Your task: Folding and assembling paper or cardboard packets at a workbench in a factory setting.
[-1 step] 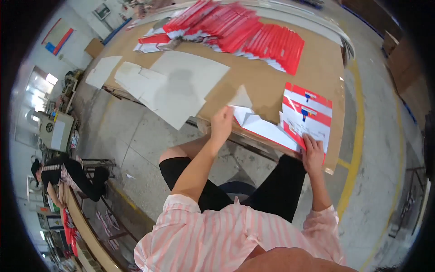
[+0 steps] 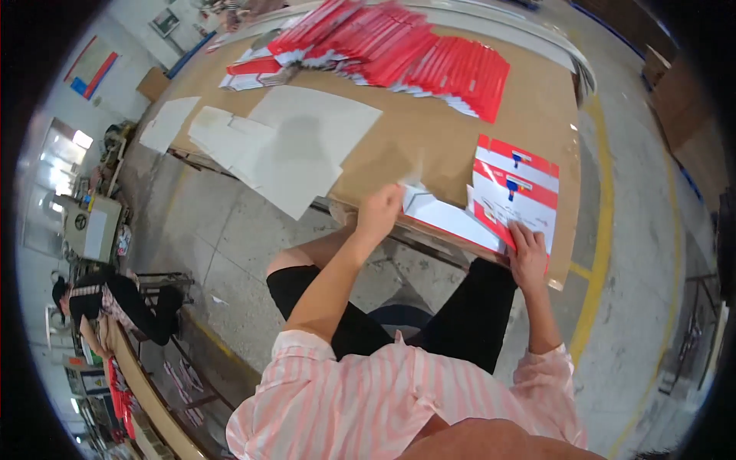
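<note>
A red-and-white printed carton blank (image 2: 515,188) lies near the table's front right edge. Its white inner side (image 2: 454,221) faces up along a strip reaching left, with small flaps at the far end. My left hand (image 2: 381,212) is closed at that left end, fingers curled on the flap edge; the exact grip is partly hidden. On the lower edge of the printed panel rests my right hand (image 2: 528,254), its fingers stretched out and lying flat on the card.
A brown-topped table (image 2: 414,138) spreads ahead of me. Overlapping red-and-white folded cartons (image 2: 399,50) form a long row at its far side. Pale grey sheets (image 2: 299,153) lie left, partly over the front edge. A person (image 2: 123,303) bends over another bench at far left.
My left hand has shifted slightly right, and the flaps at the left end of the blank have folded inward. The right hand stays on the printed panel. The whole view has shifted slightly.
</note>
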